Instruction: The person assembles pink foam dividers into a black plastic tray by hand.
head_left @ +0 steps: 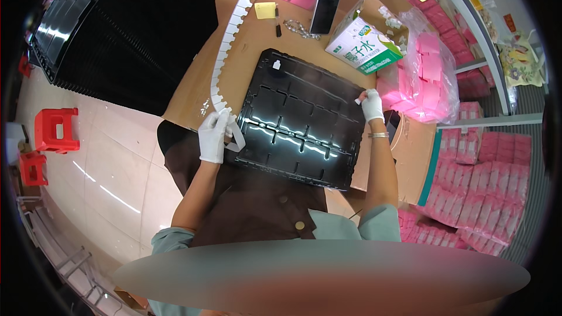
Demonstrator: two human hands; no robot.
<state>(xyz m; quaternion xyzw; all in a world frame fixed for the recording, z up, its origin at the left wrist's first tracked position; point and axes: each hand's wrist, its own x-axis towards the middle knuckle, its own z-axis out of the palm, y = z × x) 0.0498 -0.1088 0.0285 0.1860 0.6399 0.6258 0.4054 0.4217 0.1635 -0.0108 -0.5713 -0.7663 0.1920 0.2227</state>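
A black moulded plastic tray [293, 120] lies tilted on the table in front of me, its near edge against my apron. One small white label [276, 65] is stuck at its far left corner. My left hand [213, 136], in a white glove, is closed on a long strip of white labels [233, 29] beside the tray's left edge. The strip runs away across the table, and its loose end curls over the tray. At the tray's right edge, my gloved right hand [372, 106] is closed in a pinch. Something small and white shows at its fingertips; I cannot make out what.
A tall stack of black trays [134, 35] stands at the left. Beyond the tray lie a phone [325, 13], a bracelet [298, 28], a pen [278, 23] and yellow notes [265, 10]. An open carton [366, 41] and bagged pink blocks [424, 76] are at the right. Red stools [57, 129] stand on the floor.
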